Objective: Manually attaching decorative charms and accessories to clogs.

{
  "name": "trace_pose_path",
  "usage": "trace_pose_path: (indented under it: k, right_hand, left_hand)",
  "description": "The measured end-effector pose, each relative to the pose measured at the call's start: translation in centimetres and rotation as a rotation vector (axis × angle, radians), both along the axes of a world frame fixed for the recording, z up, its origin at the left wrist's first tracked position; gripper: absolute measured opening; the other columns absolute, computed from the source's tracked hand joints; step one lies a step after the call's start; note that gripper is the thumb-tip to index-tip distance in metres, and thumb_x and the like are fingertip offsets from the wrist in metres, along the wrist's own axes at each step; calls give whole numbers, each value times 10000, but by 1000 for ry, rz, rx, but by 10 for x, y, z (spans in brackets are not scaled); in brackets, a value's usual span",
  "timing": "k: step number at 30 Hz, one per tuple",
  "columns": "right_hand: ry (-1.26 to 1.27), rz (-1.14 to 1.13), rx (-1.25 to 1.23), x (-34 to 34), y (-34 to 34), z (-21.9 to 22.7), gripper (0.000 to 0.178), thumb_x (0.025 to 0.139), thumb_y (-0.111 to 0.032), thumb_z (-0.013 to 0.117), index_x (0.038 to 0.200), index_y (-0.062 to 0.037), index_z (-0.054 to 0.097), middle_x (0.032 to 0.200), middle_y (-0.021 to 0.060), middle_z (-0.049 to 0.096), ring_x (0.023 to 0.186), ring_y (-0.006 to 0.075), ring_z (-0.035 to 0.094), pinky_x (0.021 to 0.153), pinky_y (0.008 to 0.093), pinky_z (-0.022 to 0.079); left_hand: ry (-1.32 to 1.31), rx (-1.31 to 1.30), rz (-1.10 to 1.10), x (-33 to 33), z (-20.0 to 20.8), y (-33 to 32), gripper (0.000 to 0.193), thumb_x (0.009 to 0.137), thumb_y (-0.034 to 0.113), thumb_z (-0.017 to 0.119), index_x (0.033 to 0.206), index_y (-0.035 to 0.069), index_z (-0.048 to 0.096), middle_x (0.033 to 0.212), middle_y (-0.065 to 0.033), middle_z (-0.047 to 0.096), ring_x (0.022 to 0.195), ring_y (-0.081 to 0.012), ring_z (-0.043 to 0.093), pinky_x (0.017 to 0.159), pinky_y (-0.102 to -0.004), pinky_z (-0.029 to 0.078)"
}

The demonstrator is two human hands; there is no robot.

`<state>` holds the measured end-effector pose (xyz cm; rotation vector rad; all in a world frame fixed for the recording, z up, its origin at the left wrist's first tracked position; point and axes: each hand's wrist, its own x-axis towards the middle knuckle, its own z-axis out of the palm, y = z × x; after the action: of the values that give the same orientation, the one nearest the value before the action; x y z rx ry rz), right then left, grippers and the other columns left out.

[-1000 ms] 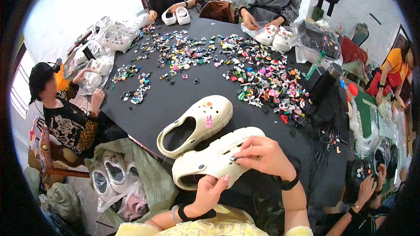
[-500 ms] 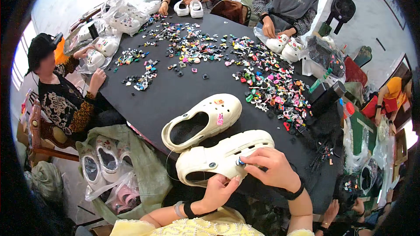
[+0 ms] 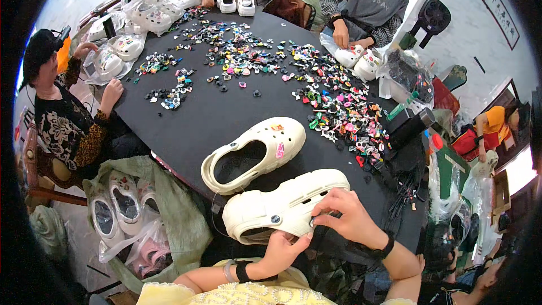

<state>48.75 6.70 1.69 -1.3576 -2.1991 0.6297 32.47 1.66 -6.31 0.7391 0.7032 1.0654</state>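
Near the table's front edge, a cream clog (image 3: pixel 299 195) is tilted onto its side. My left hand (image 3: pixel 285 254) is closed on its near side, by the foot opening. At the clog's near edge my right hand (image 3: pixel 347 217) pinches a small shoe charm (image 3: pixel 311 222); the fingers hide most of it. Just beyond lies the matching cream clog (image 3: pixel 292 130), upright, bearing an orange charm and a pink charm (image 3: pixel 280 150). A thin cord loops by the heels of both clogs.
Loose charms (image 3: pixel 350 107) spread over the dark table (image 3: pixel 180 141). Dark cylinders (image 3: pixel 415 127) stand at the right. Several people sit around with white clogs. A green sack (image 3: pixel 175 209) with clogs (image 3: pixel 125 206) is at the lower left.
The clog in my hands has rolled, turning more of its side up. My right hand has brought the charm lower, to the clog's near edge. The whole view has shifted slightly.
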Motion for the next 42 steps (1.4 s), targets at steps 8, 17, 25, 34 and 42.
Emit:
trace_pose_path:
  k: [8, 17, 25, 34, 42]
  right_hand:
    - [-299, 350, -55, -2, 5, 9, 121, 716, -243, 684, 816, -243, 616, 804, -66, 486, 816, 125, 491, 779, 358, 268]
    - [-515, 578, 10, -12, 16, 16, 180, 731, -254, 657, 878, -220, 560, 862, -2, 463, 834, 180, 488, 713, 397, 297]
    - [-529, 470, -113, -15, 19, 16, 230, 740, -259, 650, 928, -208, 529, 901, 6, 458, 833, 187, 474, 711, 388, 298]
    - [-779, 724, 294, -27, 36, 10, 290, 714, -272, 620, 951, -204, 467, 921, -1, 440, 869, 172, 475, 731, 359, 343]
    - [-697, 660, 241, -22, 43, 16, 338, 703, -332, 637, 951, -173, 473, 931, 24, 450, 926, 203, 489, 757, 369, 360]
  left_hand:
    - [25, 24, -48, -4, -2, -6, 388, 796, 28, 583, 1166, -29, 481, 1142, -60, 524, 1022, -120, 506, 872, -261, 406]
    - [20, -83, -89, -3, -6, -5, 387, 775, 62, 615, 1140, 1, 500, 1050, -36, 553, 890, -96, 532, 753, -236, 449]
    - [-33, -165, -128, -3, -13, -5, 421, 748, 43, 616, 1144, -9, 484, 1048, -55, 545, 906, -115, 536, 731, -245, 453]
    - [5, -107, -64, 1, -15, -7, 438, 793, 40, 580, 1195, -20, 416, 1055, -60, 525, 880, -118, 530, 753, -249, 436]
    - [242, 124, -26, 3, -8, -6, 394, 838, 105, 582, 1182, -39, 454, 1026, -94, 576, 900, -113, 544, 774, -260, 439]
